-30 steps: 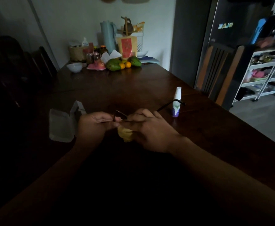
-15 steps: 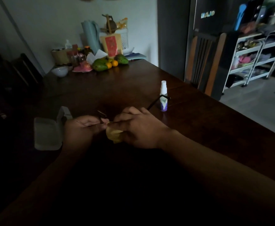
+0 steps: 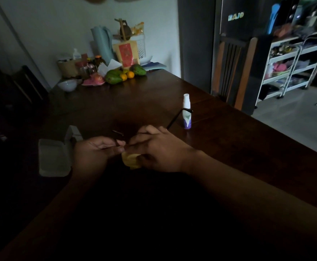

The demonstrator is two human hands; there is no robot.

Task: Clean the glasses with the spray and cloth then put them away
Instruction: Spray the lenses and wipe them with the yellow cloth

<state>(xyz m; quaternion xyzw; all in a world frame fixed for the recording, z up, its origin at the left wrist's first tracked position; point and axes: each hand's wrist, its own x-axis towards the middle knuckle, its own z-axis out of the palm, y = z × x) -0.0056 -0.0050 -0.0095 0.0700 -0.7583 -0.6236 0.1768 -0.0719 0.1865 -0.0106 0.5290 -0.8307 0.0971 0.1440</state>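
While a dark wooden table (image 3: 139, 102) is filling the dim view, the right hand (image 3: 159, 150) is pinching a yellow cloth (image 3: 130, 161) around dark glasses (image 3: 174, 119), the left hand (image 3: 95, 151) is gripping their frame, and a spray bottle (image 3: 187, 112) is standing just beyond.

**Hands meet over dark-framed glasses on a dim counter**

Over the dark wooden counter (image 3: 154, 95), the left hand (image 3: 93, 153) and right hand (image 3: 159, 149) close together on thin black-framed glasses (image 3: 174, 119). A crumpled yellow cloth (image 3: 130, 161) bunches under the right hand's grip. One temple arm juts up right, crossing in front of the upright white-and-purple spray bottle (image 3: 187, 112). A translucent plastic glasses case (image 3: 54, 159) lies open, left of the left hand.
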